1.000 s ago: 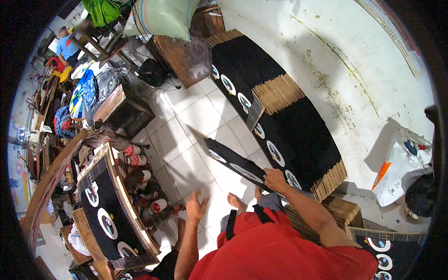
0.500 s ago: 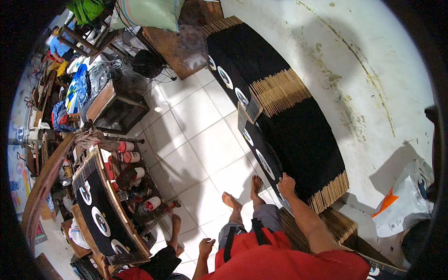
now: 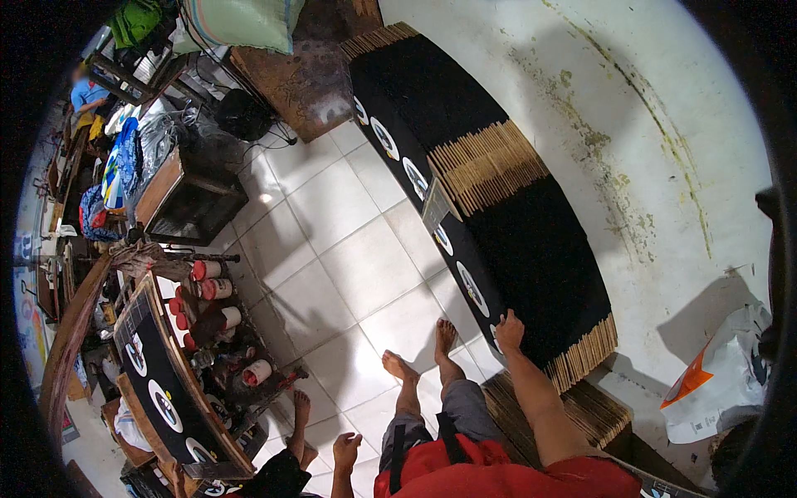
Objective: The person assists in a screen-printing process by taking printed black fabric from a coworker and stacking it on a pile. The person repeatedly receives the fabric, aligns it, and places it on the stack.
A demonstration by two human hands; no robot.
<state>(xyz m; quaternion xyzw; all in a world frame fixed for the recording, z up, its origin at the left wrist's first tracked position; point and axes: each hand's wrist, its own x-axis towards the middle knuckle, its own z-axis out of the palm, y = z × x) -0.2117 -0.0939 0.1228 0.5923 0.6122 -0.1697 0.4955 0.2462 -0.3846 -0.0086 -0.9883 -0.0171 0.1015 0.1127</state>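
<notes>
A long row of upright boards, tightly stacked and wrapped in black cloth [image 3: 531, 257], stands along the wall on my right. The front board's face [image 3: 477, 257] carries white round prints. My right hand [image 3: 509, 330] is at the near end of this face, fingers curled on its top edge. Part of the grip is hidden by the back of the hand. My left hand [image 3: 346, 452] hangs low beside my body, holding nothing, with its fingers loosely bent and apart.
At lower left a printed black cloth panel [image 3: 164, 405] lies on a board beside another person's foot [image 3: 301, 408]. Red-and-white paint pots [image 3: 217, 288] sit near it. A wooden cabinet [image 3: 195, 195] stands farther off. At right is a white plastic bag [image 3: 718, 378].
The whole scene has shifted slightly left as my head moved. My right hand stays at the front board's edge. The fingers of my left hand look a little more spread.
</notes>
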